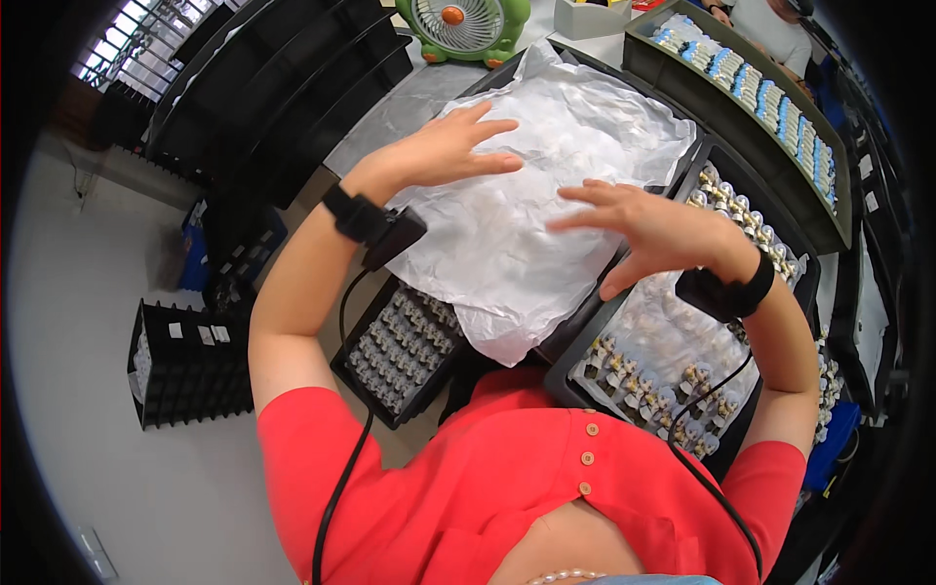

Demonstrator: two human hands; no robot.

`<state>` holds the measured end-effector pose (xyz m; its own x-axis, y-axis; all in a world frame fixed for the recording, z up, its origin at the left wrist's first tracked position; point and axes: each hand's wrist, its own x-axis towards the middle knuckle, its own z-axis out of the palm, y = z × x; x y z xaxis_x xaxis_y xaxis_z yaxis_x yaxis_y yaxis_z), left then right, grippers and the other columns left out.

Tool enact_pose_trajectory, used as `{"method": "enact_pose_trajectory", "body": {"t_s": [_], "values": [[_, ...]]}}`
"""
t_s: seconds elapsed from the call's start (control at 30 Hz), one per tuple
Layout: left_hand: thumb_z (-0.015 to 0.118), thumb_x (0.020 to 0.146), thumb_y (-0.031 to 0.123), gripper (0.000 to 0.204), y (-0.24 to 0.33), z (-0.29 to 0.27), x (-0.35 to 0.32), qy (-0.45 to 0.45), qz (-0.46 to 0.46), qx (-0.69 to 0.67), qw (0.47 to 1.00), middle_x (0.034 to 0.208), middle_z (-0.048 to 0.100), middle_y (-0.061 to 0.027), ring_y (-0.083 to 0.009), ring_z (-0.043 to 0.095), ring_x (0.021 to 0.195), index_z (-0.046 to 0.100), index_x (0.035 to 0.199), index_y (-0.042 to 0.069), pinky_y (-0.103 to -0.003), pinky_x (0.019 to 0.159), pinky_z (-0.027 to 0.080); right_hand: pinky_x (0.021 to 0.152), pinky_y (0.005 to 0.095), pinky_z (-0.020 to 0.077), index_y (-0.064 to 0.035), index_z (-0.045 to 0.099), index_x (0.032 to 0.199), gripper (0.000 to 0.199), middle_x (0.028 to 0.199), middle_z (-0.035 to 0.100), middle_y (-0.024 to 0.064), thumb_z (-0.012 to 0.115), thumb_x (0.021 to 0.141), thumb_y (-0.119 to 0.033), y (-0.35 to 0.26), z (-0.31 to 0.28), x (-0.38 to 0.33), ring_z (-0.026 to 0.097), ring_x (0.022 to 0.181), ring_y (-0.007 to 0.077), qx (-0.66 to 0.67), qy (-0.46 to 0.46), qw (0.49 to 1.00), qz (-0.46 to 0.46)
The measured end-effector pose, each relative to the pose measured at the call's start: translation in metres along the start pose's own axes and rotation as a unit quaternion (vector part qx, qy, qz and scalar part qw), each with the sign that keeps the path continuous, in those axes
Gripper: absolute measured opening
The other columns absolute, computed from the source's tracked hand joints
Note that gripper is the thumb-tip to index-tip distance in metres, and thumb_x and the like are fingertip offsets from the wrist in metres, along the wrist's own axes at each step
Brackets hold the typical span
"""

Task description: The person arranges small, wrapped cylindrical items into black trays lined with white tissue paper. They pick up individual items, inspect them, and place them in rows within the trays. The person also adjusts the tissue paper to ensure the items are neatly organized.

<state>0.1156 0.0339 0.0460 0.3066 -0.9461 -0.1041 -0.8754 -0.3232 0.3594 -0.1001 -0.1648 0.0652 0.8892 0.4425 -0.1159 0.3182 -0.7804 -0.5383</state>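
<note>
Seen from the head camera, a person in a red short-sleeved shirt held both hands out over a broad, crumpled white paper sheet [507, 234] spread directly in front of the body. The left hand [444, 148] was spread, palm down, thumb apart from the fingers, above the sheet's far left part; the right hand [673, 226] was likewise open, its fingers reaching over the sheet's right side and its thumb near the neighboring tray. Neither appeared to pinch anything; whether the fingertips met the paper could not be told. The sheet lay over a dark tray [570, 336], draping past its near edge, probably as a soft cover or liner against scuffs. To the right, a gray tray [558, 380] carried rows of small pale-and-gold parts, partly under a thin wrinkled layer, seemingly ranked to keep them from knocking together. A smaller tray [425, 400] of gray parts sat low at the left, apparently for easy reach. On the gray tabletop [375, 122] stood a green fan [478, 24], perhaps turned toward the seat for cooling, while an olive tray [712, 93] of blue-and-white pieces rested farther right, near a co-worker [775, 39].
</note>
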Motion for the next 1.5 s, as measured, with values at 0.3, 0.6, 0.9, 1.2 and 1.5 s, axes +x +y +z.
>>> {"method": "enact_pose_trajectory", "body": {"t_s": [0.3, 0.6, 0.9, 1.2, 1.5], "values": [[0.046, 0.086, 0.065, 0.079, -0.026, 0.025, -0.032, -0.091, -0.108, -0.034, 0.989, 0.148, 0.015, -0.0296, -0.0415, 0.011, 0.14, 0.031, 0.144, 0.014, -0.046, 0.112, 0.015, 0.072, 0.0331, 0.048, 0.0017, 0.062, 0.093, 0.018, 0.082, 0.066, 0.012, 0.06, 0.081, -0.012, 0.029, 0.033, 0.018, 0.063, 0.076, 0.0238, 0.142, 0.137, 0.977, 0.084], [0.042, 0.087, 0.067, 0.081, -0.038, 0.034, -0.025, -0.098, -0.136, -0.067, 0.984, 0.15, 0.01, -0.0286, -0.0403, 0.007, 0.141, 0.027, 0.146, 0.013, -0.045, 0.113, 0.013, 0.07, 0.0311, 0.0471, 0.0004, 0.063, 0.099, 0.026, 0.083, 0.066, 0.0135, 0.057, 0.089, -0.023, 0.038, 0.03, 0.01, 0.061, 0.075, 0.0194, 0.188, 0.108, 0.967, 0.137], [0.054, 0.075, 0.073, 0.092, -0.023, 0.036, -0.025, -0.082, -0.127, 0.039, 0.988, 0.15, 0.009, -0.0277, -0.0434, 0.006, 0.14, 0.025, 0.146, 0.023, -0.053, 0.111, 0.012, 0.076, 0.036, 0.049, -0.0006, 0.064, 0.101, 0.033, 0.089, 0.066, 0.0193, 0.056, 0.091, -0.03, -0.008, 0.026, 0.024, 0.064, 0.082, 0.0313, 0.111, 0.133, 0.985, -0.006], [0.058, 0.067, 0.076, 0.1, -0.031, 0.043, -0.014, -0.112, -0.109, 0.073, 0.985, 0.15, 0.01, -0.0257, -0.0447, 0.009, 0.139, 0.024, 0.147, 0.025, -0.058, 0.107, 0.018, 0.076, 0.041, 0.0486, -0.0021, 0.065, 0.103, 0.038, 0.082, 0.067, 0.0176, 0.05, 0.092, -0.035, -0.014, 0.089, 0.047, 0.063, 0.079, 0.0351, 0.051, -0.042, 0.994, -0.086], [0.056, 0.075, 0.07, 0.087, -0.015, 0.023, 0.024, -0.079, -0.062, 0.075, 0.992, 0.148, 0.02, -0.0247, -0.0424, 0.021, 0.136, 0.031, 0.144, 0.023, -0.054, 0.107, 0.023, 0.084, 0.0396, 0.0474, -0.0031, 0.063, 0.109, 0.038, 0.096, 0.065, 0.0207, 0.053, 0.091, -0.035, 0.007, 0.022, 0.028, 0.062, 0.092, 0.0346, 0.046, 0.131, 0.99, 0.025]]}}
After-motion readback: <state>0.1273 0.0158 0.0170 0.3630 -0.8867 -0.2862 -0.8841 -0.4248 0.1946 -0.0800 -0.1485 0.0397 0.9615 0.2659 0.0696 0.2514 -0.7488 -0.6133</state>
